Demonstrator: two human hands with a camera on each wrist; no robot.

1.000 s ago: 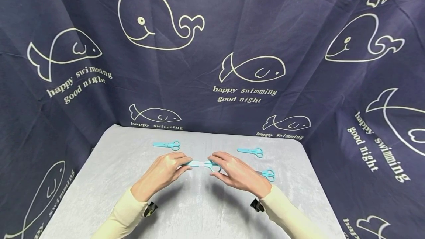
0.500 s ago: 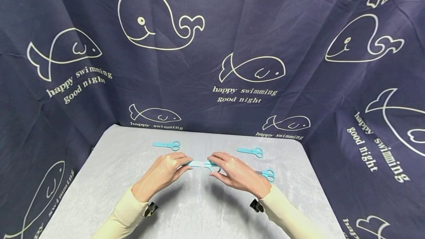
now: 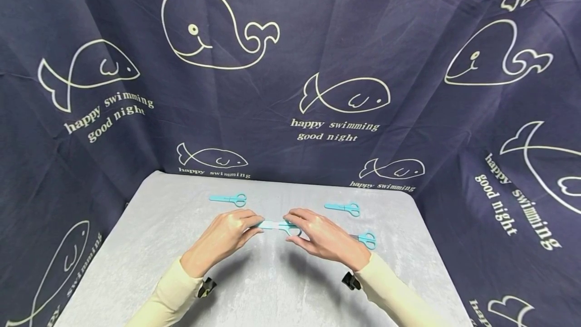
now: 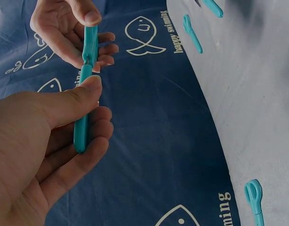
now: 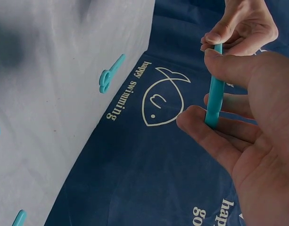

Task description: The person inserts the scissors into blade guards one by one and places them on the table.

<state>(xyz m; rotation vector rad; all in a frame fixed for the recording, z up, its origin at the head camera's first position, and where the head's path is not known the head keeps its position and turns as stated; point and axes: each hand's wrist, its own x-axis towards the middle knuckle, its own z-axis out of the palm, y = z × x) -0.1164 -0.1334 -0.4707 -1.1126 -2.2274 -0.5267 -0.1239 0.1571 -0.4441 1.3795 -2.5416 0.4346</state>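
Note:
Just above the grey table, in the head view, my left hand [image 3: 227,236] pinches the light blue blade cover [image 3: 267,224] of a pair of scissors. My right hand [image 3: 320,235] holds the blue handles [image 3: 288,227] of the same scissors between thumb and fingers. A short stretch of metal shows between cover and handles, so the blades sit mostly inside the cover. In the left wrist view, my left thumb presses on the cover [image 4: 80,134] with the fingers curled behind it. My right thumb lies on the handles [image 5: 215,96] in the right wrist view.
Covered blue scissors [image 3: 228,199] lie at the back left of the table [image 3: 272,286], and another covered pair [image 3: 342,208] at the back right. Beyond my right wrist lie a third pair [image 3: 366,239], with grey blade showing. A dark blue printed curtain [image 3: 281,155] surrounds the table.

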